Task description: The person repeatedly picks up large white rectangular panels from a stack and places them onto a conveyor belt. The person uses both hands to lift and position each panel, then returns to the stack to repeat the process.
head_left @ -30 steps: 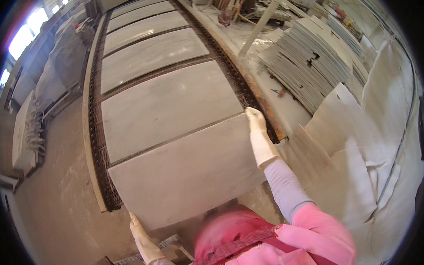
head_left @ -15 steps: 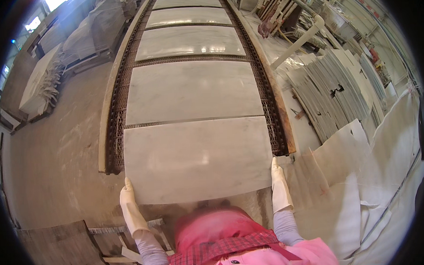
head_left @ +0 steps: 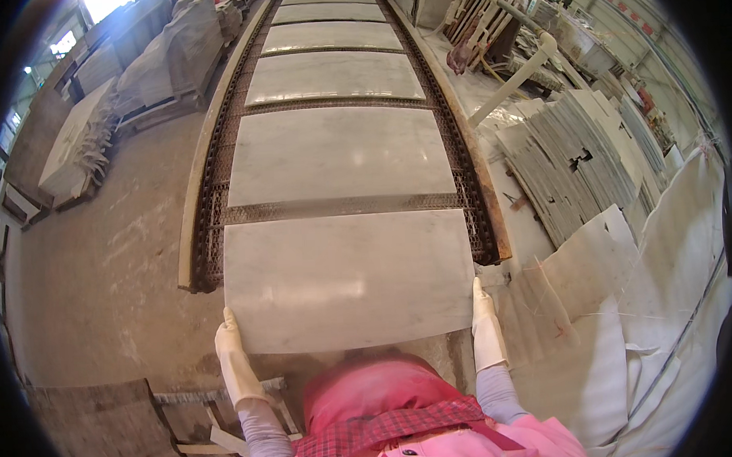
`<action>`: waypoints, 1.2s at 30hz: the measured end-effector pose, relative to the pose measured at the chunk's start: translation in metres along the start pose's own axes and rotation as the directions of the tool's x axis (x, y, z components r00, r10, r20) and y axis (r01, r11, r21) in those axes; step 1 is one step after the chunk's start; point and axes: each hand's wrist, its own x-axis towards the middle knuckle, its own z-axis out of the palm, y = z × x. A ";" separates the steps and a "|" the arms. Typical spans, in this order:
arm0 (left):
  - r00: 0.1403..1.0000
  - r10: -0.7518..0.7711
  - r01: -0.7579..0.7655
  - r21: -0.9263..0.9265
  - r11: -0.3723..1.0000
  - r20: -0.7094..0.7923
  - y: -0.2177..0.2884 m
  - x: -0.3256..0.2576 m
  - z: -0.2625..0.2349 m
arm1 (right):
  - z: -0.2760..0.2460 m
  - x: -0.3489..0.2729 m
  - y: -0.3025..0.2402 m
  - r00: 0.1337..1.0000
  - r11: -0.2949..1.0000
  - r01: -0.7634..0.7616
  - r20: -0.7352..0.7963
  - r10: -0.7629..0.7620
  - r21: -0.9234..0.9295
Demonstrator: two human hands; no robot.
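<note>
A pale grey-white stone slab (head_left: 348, 281) lies flat, its near half jutting past the front end of a mesh conveyor (head_left: 214, 262). My left hand (head_left: 229, 338), in a cream rubber glove, grips the slab's left edge near the front corner, thumb on top. On the opposite edge my right hand (head_left: 483, 317), gloved alike, is closed the same way. The fingers of both hands are hidden under or beside the stone. Farther up the belt lies a second slab (head_left: 339, 155), separated from mine by a strip of bare mesh, with several more in a row beyond.
Wooden rails edge the conveyor. At right stand stacked thin sheets (head_left: 577, 153), a pale pipe (head_left: 514, 80) and white sheeting (head_left: 573, 382). Wrapped stacks (head_left: 171, 62) line the far left. A wooden board and frame (head_left: 107, 427) sit low at near left.
The held slab has come slightly toward me and to the right, widening the gap to the slab behind it. Both hands keep their grip.
</note>
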 end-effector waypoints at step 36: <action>1.000 -0.006 0.002 0.142 0.990 0.025 0.008 -0.001 -0.001 | -0.001 0.012 -0.006 0.976 0.889 0.080 -0.145 -0.162 -0.451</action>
